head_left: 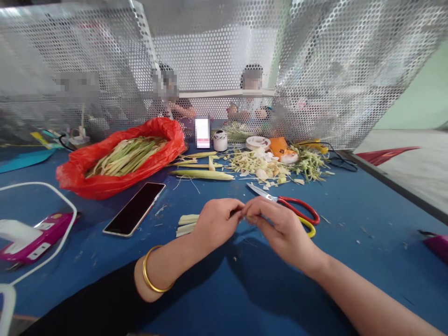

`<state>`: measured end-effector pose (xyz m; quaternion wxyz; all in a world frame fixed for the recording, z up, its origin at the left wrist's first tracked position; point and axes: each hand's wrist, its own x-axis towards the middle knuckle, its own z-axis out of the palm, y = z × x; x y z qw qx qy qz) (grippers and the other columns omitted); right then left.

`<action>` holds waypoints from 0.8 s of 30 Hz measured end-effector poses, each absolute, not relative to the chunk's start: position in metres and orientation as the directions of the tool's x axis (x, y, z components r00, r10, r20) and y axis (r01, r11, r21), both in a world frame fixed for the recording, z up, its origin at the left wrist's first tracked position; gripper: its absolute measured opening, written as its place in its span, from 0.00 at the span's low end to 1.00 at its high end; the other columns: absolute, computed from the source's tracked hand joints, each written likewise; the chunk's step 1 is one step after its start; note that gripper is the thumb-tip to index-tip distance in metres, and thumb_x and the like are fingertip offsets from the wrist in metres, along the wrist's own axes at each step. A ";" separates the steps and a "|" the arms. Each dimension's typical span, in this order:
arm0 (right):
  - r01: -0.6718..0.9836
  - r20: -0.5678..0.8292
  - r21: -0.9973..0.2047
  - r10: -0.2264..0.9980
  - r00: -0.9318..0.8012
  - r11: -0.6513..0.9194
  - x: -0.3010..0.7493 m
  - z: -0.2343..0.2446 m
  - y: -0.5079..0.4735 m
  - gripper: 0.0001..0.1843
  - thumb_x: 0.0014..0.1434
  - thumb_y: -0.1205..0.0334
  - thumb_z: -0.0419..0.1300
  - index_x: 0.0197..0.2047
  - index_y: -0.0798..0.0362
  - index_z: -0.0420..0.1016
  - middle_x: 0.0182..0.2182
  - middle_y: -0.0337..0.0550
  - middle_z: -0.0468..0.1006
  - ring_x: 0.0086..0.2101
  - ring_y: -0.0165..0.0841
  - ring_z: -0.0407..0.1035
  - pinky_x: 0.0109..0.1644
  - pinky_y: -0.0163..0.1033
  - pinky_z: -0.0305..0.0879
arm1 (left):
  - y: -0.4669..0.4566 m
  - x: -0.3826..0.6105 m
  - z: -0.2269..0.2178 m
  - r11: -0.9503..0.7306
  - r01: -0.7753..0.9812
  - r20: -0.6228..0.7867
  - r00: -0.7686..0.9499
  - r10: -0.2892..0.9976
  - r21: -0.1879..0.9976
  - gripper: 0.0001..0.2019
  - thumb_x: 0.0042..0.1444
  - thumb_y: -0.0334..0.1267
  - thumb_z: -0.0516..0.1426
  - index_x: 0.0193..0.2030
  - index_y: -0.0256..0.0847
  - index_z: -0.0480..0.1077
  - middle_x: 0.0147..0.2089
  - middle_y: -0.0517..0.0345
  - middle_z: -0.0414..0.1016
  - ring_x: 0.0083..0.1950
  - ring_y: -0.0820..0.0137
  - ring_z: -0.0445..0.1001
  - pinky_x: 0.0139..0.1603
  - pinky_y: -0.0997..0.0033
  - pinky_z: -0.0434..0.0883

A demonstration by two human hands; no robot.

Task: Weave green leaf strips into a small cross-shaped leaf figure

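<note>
My left hand and my right hand meet at the fingertips over the blue table. Both are closed in a pinch, and whatever lies between them is too small or hidden to name. Pale cut strips of husk or leaf lie on the table just left of my left hand, partly covered by it. Scissors with red and yellow handles rest behind my right hand, blades pointing left. A long green-yellow husk leaf lies beyond my hands.
A red plastic bag of long leaves stands at the back left, with a phone before it. A power strip and white cord lie left. Trimmings are heaped behind the scissors. Two people sit beyond a perforated screen.
</note>
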<state>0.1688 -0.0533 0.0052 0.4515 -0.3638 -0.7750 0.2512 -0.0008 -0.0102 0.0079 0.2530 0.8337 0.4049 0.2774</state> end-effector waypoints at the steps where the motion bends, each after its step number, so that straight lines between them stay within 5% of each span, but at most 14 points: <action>1: 0.340 0.526 -0.717 0.792 -0.309 0.609 0.172 0.007 -0.051 0.09 0.65 0.69 0.51 0.33 0.50 0.67 0.34 0.43 0.72 0.36 0.34 0.68 0.41 0.40 0.65 | -0.011 -0.001 0.008 -0.550 0.524 0.229 0.554 0.800 0.650 0.09 0.54 0.28 0.55 0.30 0.42 0.76 0.31 0.60 0.80 0.34 0.69 0.76 0.35 0.74 0.66; 5: 0.363 0.481 -0.758 0.840 -0.252 0.542 0.186 0.012 -0.040 0.09 0.62 0.68 0.56 0.29 0.51 0.69 0.34 0.42 0.73 0.39 0.35 0.68 0.45 0.41 0.63 | -0.015 0.000 0.011 -0.548 0.437 0.154 0.666 0.730 0.713 0.09 0.53 0.28 0.56 0.31 0.42 0.77 0.29 0.62 0.79 0.31 0.71 0.75 0.34 0.75 0.67; 8: 0.335 0.299 -0.872 0.930 -0.216 0.358 0.193 0.008 -0.032 0.07 0.58 0.64 0.59 0.28 0.52 0.71 0.32 0.40 0.74 0.35 0.33 0.67 0.41 0.39 0.62 | -0.018 0.001 0.013 -0.486 0.384 0.118 0.678 0.726 0.785 0.06 0.54 0.31 0.57 0.32 0.41 0.77 0.28 0.61 0.78 0.29 0.73 0.74 0.32 0.77 0.67; 12: 0.106 -0.031 -0.994 0.980 -0.194 -0.011 0.192 -0.002 -0.027 0.09 0.53 0.58 0.64 0.28 0.55 0.73 0.24 0.37 0.72 0.27 0.28 0.63 0.32 0.35 0.59 | -0.019 0.001 0.016 -0.426 0.309 0.160 0.619 0.769 0.851 0.06 0.55 0.31 0.57 0.32 0.41 0.76 0.28 0.61 0.78 0.30 0.73 0.75 0.34 0.78 0.69; 16: -0.102 -0.166 -0.975 0.949 -0.267 -0.199 0.184 -0.008 -0.029 0.12 0.47 0.57 0.68 0.28 0.57 0.74 0.24 0.38 0.73 0.25 0.26 0.63 0.30 0.33 0.58 | -0.015 -0.002 0.018 -0.439 0.266 0.260 0.512 0.818 0.858 0.05 0.56 0.34 0.57 0.32 0.40 0.75 0.29 0.60 0.78 0.31 0.73 0.76 0.36 0.77 0.71; 20: -0.079 -0.117 -0.987 0.959 -0.260 -0.142 0.170 -0.007 -0.038 0.11 0.49 0.56 0.67 0.28 0.56 0.74 0.26 0.39 0.73 0.27 0.28 0.65 0.32 0.34 0.61 | -0.010 -0.005 0.018 -0.464 0.286 0.336 0.398 0.854 0.839 0.05 0.57 0.33 0.56 0.34 0.41 0.75 0.31 0.60 0.80 0.32 0.73 0.76 0.36 0.77 0.72; 24: 0.193 0.116 -0.969 0.977 -0.181 0.151 0.162 -0.007 -0.046 0.09 0.56 0.60 0.60 0.26 0.53 0.69 0.21 0.34 0.66 0.25 0.28 0.61 0.29 0.34 0.58 | -0.008 -0.005 0.019 -0.382 0.310 0.280 0.327 0.903 0.870 0.06 0.56 0.33 0.57 0.36 0.41 0.77 0.31 0.60 0.80 0.32 0.72 0.77 0.36 0.76 0.73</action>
